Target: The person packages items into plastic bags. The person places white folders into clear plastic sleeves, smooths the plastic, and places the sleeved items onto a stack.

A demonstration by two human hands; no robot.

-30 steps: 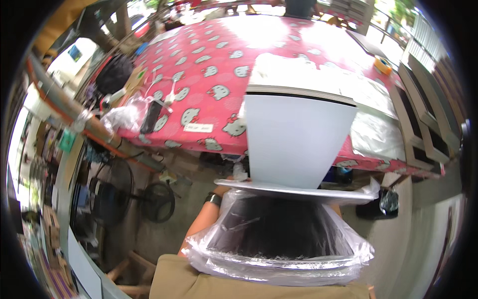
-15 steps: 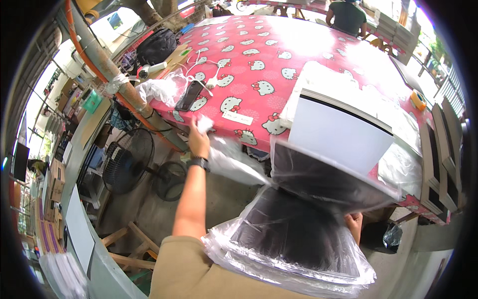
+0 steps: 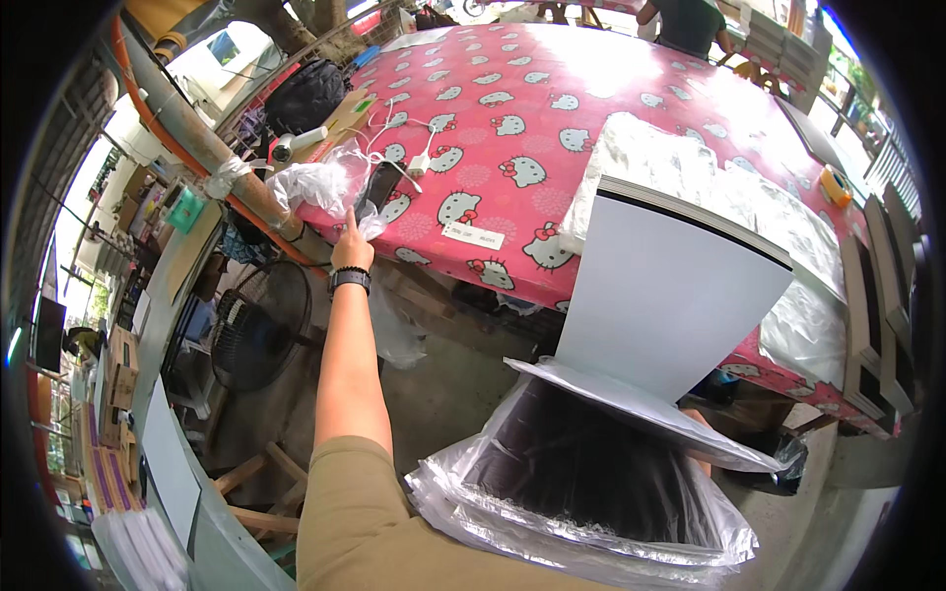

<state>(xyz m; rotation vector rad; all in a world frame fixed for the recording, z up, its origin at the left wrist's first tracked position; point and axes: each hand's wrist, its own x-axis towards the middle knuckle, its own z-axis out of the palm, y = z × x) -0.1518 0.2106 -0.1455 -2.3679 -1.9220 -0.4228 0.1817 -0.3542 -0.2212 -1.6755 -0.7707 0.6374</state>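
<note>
At the pink table's near left edge, my left hand [image 3: 352,254] reaches out with its index finger extended. The other fingers are curled on a clear plastic bag [image 3: 397,330] that hangs down beside the wrist. A black phone [image 3: 378,189] lies just beyond the fingertips. My right hand [image 3: 697,422] is mostly behind a thin panel [image 3: 641,411], so its fingers are hidden. That panel tilts over a stack of black panels in clear plastic [image 3: 581,463] close to my body. Beyond it, a white panel stack [image 3: 675,286] leans at the table edge.
The table [image 3: 473,207] carries a crumpled plastic bag [image 3: 313,185], a white cable, plastic-wrapped items [image 3: 650,158] and a tape roll [image 3: 836,185]. A fan [image 3: 261,325] and a pole [image 3: 197,138] stand left. Panels [image 3: 867,305] lean at right. A person [image 3: 690,25] sits at the far side.
My left hand has moved left and forward with the plastic bag, toward the phone. The tilted panel by my right hand has come down toward the wrapped stack, exposing more of the white panel.
</note>
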